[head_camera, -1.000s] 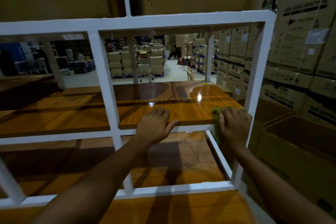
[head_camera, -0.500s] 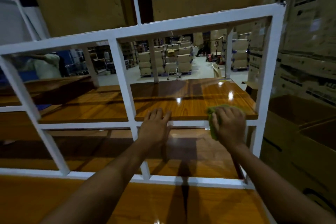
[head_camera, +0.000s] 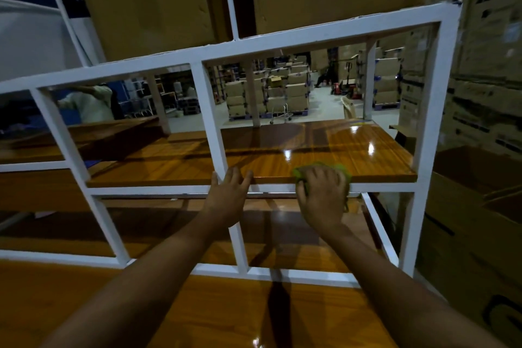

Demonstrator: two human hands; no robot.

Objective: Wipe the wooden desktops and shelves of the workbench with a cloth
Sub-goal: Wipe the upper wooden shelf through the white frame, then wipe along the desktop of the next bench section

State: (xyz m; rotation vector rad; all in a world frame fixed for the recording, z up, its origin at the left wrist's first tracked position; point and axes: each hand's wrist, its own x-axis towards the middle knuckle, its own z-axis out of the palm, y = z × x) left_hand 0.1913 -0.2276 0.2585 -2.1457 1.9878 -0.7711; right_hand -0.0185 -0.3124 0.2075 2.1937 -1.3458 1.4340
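Green cloth (head_camera: pixel 340 169) sits bunched under the right grip (head_camera: pixel 322 196), clasped at the wooden shelf's (head_camera: pixel 339 147) near edge. The shelf's length runs mostly leftward from it; left grip (head_camera: pixel 229 195), released, rests flat alongside.

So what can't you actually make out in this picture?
Head view:
- cloth: mostly hidden under the right hand.
- left hand: palm faces the shelf, unseen.
- print on the boxes at right: blurred and dark.
- person far left: partly behind the white frame.
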